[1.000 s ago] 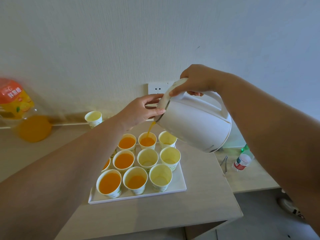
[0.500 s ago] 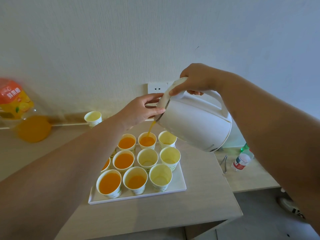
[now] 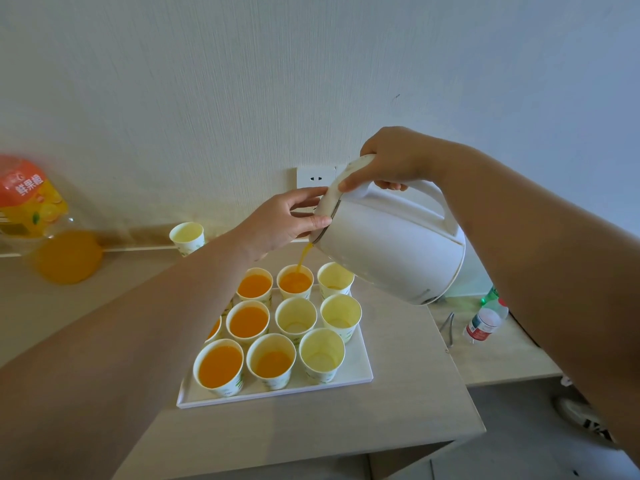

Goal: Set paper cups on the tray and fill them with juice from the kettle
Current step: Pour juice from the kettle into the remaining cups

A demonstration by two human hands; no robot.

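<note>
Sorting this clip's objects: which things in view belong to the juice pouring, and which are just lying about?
In use: white kettle, paper cups, white tray, left hand, right hand.
Lying about: orange juice bottle, lone cup by the wall, small plastic bottle, wall socket.

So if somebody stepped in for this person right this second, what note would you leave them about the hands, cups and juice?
Right grip: holds the kettle by its handle, tilted, pouring.
Left grip: holds the kettle's front at the lid edge.
The juice stream falls into the back middle cup on the tray.
Done: cups set out; five others hold juice, the front middle cup lowest.
Left: finish this cup, then fill the four pale, near-empty cups, such as the front right cup.
A spare cup stands off the tray by the wall.
</note>
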